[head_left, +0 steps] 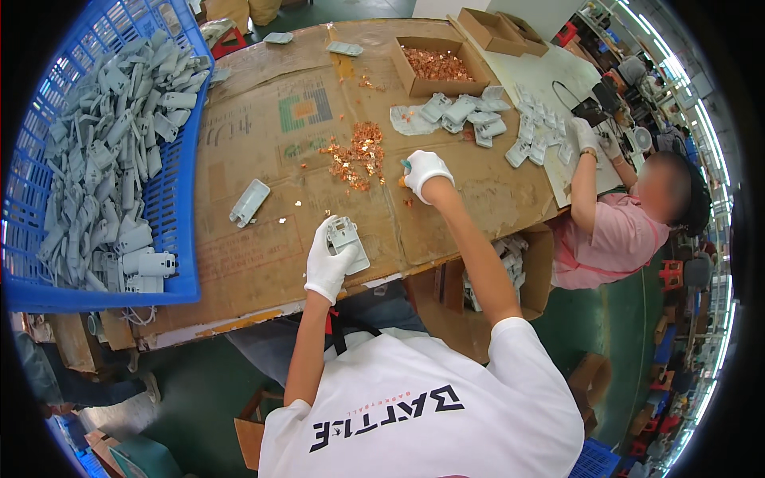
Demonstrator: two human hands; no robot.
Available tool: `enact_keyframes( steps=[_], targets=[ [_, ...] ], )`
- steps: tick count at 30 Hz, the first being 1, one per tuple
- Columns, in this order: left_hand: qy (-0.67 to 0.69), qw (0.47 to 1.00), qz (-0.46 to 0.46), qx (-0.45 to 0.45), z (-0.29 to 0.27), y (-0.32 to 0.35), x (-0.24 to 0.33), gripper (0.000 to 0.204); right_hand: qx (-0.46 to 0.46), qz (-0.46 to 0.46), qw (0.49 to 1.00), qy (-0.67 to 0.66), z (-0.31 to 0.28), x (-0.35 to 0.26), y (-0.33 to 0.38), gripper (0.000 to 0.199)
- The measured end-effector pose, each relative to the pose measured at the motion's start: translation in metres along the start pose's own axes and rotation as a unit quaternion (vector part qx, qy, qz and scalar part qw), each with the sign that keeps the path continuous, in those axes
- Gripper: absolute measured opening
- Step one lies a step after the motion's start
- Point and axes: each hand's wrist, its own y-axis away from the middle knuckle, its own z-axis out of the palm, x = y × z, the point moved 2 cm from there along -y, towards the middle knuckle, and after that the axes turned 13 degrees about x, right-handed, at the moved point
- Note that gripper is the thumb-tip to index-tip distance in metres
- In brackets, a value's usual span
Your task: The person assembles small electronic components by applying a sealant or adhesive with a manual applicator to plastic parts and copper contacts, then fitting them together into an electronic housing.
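In my white-gloved left hand (324, 264) is a pale grey plastic housing (355, 253), gripped at its side near the table's front edge. My right hand (427, 172), also gloved, is closed just right of a loose pile of small copper-coloured metal pieces (362, 151). Bits of teal and orange show at its fingertips; whatever it holds is too small to make out. Another grey housing (250, 202) lies by itself on the cardboard-covered table (279, 255), left of my left hand.
A blue plastic basket (188, 239) heaped with grey housings stands at the left. Farther back is a cardboard box (406, 80) of copper pieces. Grouped housings (458, 111) lie at the right, where a co-worker (610, 231) sits. An open carton (538, 263) stands below the table edge.
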Motion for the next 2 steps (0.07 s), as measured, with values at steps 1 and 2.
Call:
enact_keyframes(
  steps=[1,2],
  targets=[
    [-0.012,1.0,0.022,0.002,-0.0009,-0.0019,-0.0034,0.062,0.003,-0.009,1.0,0.004,-0.001,-0.0032,-0.0009,0.026],
    [-0.024,0.999,0.041,0.005,-0.0014,-0.0026,-0.0076,0.063,0.004,-0.017,1.0,0.008,0.0004,-0.0042,0.0004,0.028]
  ],
)
